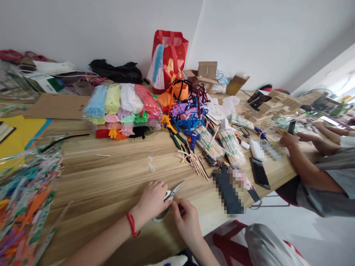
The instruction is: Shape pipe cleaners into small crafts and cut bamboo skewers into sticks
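Note:
A pair of scissors (175,189) with pale handles has its blades pointing away to the right near the table's front edge. My left hand (154,197), a red string around its wrist, lies over the scissors' handles with its fingers closed. Whether it grips the scissors or they rest beneath it, I cannot tell. Close beside it, my right hand (188,221) is closed in a pinch, thumb and forefinger meeting the left fingertips. Whatever sits between the fingertips is too small and hidden to name. A clear plastic scrap (150,163) lies beyond the hands.
Packed bundles of coloured pipe cleaners (122,99) stand beyond my hands, beside a craft pile with a blue glue gun (193,137). Wooden sticks (197,162) and a phone (260,173) lie rightward. Plastic wrappers (41,199) cover the left. A co-worker's hand (290,140) holds something dark.

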`<action>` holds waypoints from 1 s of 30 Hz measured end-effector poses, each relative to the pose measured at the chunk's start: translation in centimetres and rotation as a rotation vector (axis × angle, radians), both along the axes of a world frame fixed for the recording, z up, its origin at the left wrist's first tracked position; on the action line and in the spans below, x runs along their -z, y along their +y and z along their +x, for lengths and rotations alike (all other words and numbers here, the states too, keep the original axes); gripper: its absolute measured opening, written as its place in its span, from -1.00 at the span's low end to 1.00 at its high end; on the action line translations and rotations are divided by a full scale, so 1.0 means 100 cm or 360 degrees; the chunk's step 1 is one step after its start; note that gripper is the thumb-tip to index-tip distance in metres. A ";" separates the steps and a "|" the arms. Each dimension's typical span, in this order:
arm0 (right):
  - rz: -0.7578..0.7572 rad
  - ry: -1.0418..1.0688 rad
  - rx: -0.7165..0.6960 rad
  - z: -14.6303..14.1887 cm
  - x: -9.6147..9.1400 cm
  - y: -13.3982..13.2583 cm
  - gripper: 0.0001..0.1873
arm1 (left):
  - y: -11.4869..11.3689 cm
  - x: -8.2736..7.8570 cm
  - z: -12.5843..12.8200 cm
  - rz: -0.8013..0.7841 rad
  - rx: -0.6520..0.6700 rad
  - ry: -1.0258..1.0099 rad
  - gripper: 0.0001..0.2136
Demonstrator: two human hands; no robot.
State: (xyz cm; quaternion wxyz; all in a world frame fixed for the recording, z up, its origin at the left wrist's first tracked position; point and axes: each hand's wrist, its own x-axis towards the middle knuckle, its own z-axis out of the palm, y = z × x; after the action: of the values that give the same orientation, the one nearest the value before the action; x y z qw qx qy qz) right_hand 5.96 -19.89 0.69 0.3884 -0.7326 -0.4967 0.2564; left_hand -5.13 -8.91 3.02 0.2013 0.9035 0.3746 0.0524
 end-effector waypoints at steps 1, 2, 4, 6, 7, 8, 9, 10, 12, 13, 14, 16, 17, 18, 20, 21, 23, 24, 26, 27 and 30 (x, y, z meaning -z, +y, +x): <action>0.0057 0.0016 -0.0003 -0.003 -0.002 0.000 -0.77 | 0.000 -0.001 -0.002 -0.0114 -0.0033 -0.0053 -0.76; 0.0114 0.0013 -0.0018 -0.006 -0.004 0.000 -0.80 | 0.000 -0.003 -0.006 -0.0235 -0.0097 -0.0128 -0.75; 0.0185 -0.0057 -0.0087 -0.014 -0.009 0.003 -0.56 | -0.002 -0.006 -0.013 -0.0446 -0.0313 -0.0342 -0.68; 0.0164 -0.0163 -0.0220 -0.025 -0.012 0.010 -0.22 | -0.004 -0.008 -0.021 -0.0641 -0.0581 -0.0584 -0.62; 0.0128 -0.0210 -0.0292 -0.031 -0.013 0.015 -0.10 | -0.006 -0.009 -0.025 -0.0736 -0.0705 -0.0692 -0.61; 0.0090 -0.0257 -0.0350 -0.038 -0.014 0.020 -0.04 | -0.008 -0.010 -0.028 -0.0819 -0.0802 -0.0784 -0.60; 0.0055 -0.0307 -0.0386 -0.043 -0.015 0.025 -0.01 | -0.009 -0.010 -0.031 -0.0879 -0.0859 -0.0855 -0.60; 0.0024 -0.0360 -0.0397 -0.048 -0.015 0.030 0.00 | -0.011 -0.010 -0.033 -0.0905 -0.0880 -0.0902 -0.59; -0.0025 -0.0453 -0.0366 -0.054 -0.016 0.036 -0.02 | -0.013 -0.009 -0.037 -0.0863 -0.0854 -0.0920 -0.60; -0.0046 -0.0485 -0.0347 -0.054 -0.017 0.038 -0.03 | -0.015 -0.008 -0.037 -0.0818 -0.0823 -0.0885 -0.60; -0.0071 -0.0507 -0.0329 -0.052 -0.019 0.038 -0.05 | -0.016 -0.007 -0.037 -0.0763 -0.0781 -0.0821 -0.60; -0.0139 -0.0525 -0.0299 -0.043 -0.022 0.033 -0.08 | -0.020 -0.005 -0.035 -0.0606 -0.0654 -0.0676 -0.61; -0.0181 -0.0529 -0.0293 -0.036 -0.024 0.028 -0.10 | -0.023 -0.004 -0.032 -0.0494 -0.0598 -0.0635 -0.63; -0.0228 -0.0533 -0.0297 -0.028 -0.025 0.022 -0.13 | -0.026 -0.004 -0.030 -0.0360 -0.0553 -0.0631 -0.67; -0.0318 -0.0573 -0.0340 -0.008 -0.026 0.007 -0.19 | -0.033 -0.004 -0.023 -0.0087 -0.0459 -0.0714 -0.74; -0.0356 -0.0614 -0.0374 0.003 -0.026 -0.001 -0.20 | -0.036 -0.004 -0.018 0.0015 -0.0374 -0.0769 -0.73; -0.0408 -0.0736 -0.0453 0.026 -0.026 -0.017 -0.21 | -0.042 -0.005 -0.008 0.0107 -0.0043 -0.0848 -0.68; -0.0424 -0.0799 -0.0499 0.039 -0.026 -0.023 -0.24 | -0.045 -0.005 -0.001 0.0107 0.0178 -0.0874 -0.65; -0.0446 -0.0907 -0.0611 0.064 -0.028 -0.034 -0.34 | -0.050 -0.004 0.016 0.0082 0.0612 -0.0907 -0.56; -0.0453 -0.0953 -0.0670 0.076 -0.030 -0.037 -0.39 | -0.052 -0.002 0.026 0.0080 0.0784 -0.0920 -0.50; -0.0427 -0.1068 -0.0906 0.108 -0.034 -0.041 -0.41 | -0.058 0.006 0.059 0.0112 0.1101 -0.0921 -0.36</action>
State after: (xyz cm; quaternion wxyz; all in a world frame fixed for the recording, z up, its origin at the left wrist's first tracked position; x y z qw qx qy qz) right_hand 16.78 -23.97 4.07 0.0218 -0.6533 -0.7389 0.1634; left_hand 0.81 -14.75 2.46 0.2726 0.9300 -0.0231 0.2453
